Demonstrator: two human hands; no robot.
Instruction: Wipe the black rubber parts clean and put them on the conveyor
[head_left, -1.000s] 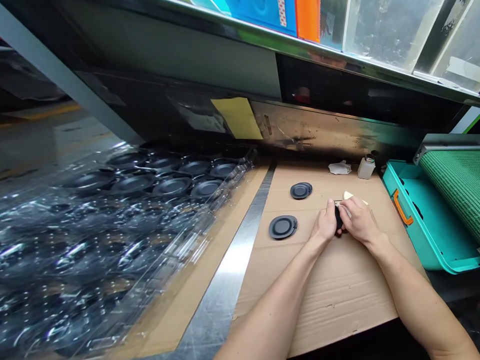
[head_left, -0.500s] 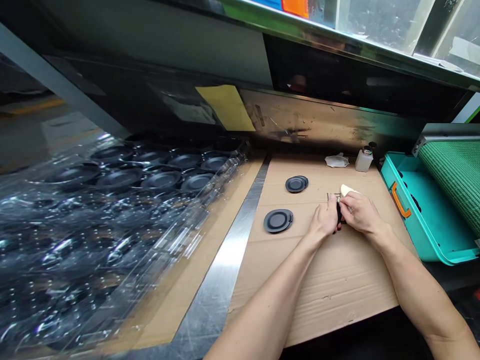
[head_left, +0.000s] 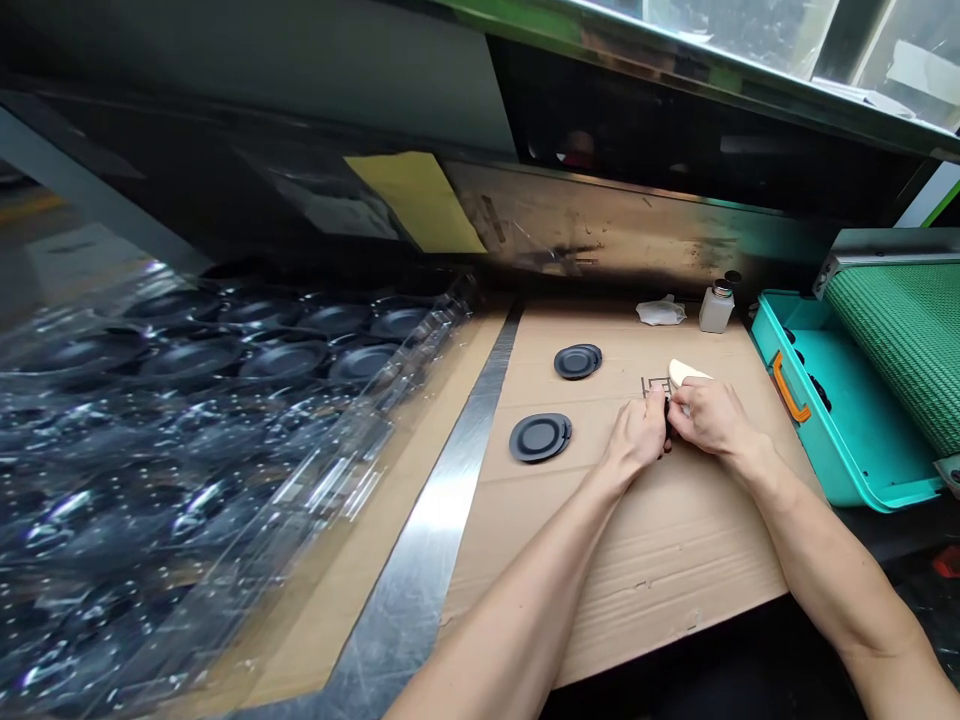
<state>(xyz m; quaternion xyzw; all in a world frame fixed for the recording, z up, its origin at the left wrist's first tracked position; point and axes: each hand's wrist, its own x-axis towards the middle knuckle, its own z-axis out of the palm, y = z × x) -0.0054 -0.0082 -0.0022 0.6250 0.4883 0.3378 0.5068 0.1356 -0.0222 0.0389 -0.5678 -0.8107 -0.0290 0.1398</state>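
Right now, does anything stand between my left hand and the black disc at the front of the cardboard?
No, nothing visible does: only bare cardboard lies between the left hand and the black disc.

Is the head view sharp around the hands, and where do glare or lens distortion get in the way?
Head view: the clear plastic trays throw heavy glare, breaking up the dark discs beneath; the metal strip shines; the wide lens bends the shelf edge; the left hand and right hand look fairly sharp, but they largely hide the small dark part.
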